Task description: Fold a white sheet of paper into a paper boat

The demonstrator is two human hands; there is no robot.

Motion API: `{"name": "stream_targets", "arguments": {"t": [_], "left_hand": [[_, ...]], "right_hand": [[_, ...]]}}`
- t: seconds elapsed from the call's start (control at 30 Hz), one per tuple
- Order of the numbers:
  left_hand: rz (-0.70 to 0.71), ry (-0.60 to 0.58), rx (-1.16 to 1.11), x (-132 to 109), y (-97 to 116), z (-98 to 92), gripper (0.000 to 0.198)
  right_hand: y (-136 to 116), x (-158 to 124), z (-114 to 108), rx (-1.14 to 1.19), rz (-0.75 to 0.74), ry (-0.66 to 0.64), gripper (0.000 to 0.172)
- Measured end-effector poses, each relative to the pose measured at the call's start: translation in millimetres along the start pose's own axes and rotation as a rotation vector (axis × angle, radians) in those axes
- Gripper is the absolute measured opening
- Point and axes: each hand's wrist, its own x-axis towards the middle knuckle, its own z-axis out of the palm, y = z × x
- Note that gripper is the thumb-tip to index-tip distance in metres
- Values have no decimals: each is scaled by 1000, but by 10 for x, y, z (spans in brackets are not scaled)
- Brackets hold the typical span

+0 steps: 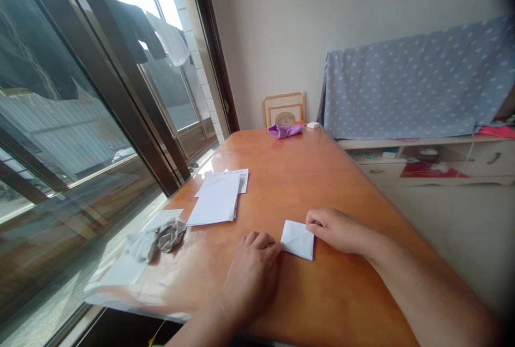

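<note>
At the near edge of a honey-orange wooden table point(265, 159), two bare forearms reach in from the bottom of the view, and a small folded square of white paper point(296, 240) lies flat on the wood between the hands. The left hand point(251, 277) rests knuckles-up, its curled fingers point(257, 242) touching the paper's left corner. The right hand point(338, 230) lies on the other side, its fingertips point(314, 219) at the paper's upper edge. Each grip is narrow and curled, but you cannot tell whether either one pinches the paper or only touches it.

Farther left on the table lies a loose stack of white paper sheets point(215, 199), with a printed sheet point(241, 179) partly beneath it. Nearer the window, a crumpled grey cloth point(156, 240) sits on more white sheets point(118, 269). At the far end are a crumpled purple cloth point(285, 131) and a small white box point(313, 125), with a wooden picture frame point(284, 111) leaning against the wall behind them. To the right stands a low white cabinet point(442, 159) under a blue polka-dot sheet point(418, 81) — and to the left, clothes point(132, 30) hang beyond a glass window point(80, 122).
</note>
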Motion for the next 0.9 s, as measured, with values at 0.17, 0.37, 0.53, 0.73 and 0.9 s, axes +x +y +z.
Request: {"name": "stream_targets", "arguments": {"t": [0.17, 0.37, 0.53, 0.73, 0.9], "left_hand": [[16, -27, 72, 6, -4, 8, 32], [13, -39, -23, 6, -65, -12, 40], [-53, 28, -107, 5, -129, -18, 26], [-7, -3, -71, 13, -131, -14, 30], [77, -66, 77, 40, -122, -30, 33]], "right_hand": [[27, 21, 13, -15, 1, 1, 16], [45, 27, 15, -31, 9, -4, 15], [49, 27, 22, -42, 8, -13, 15], [47, 27, 21, -53, 6, -13, 16], [52, 40, 26, -61, 3, -10, 17]]}}
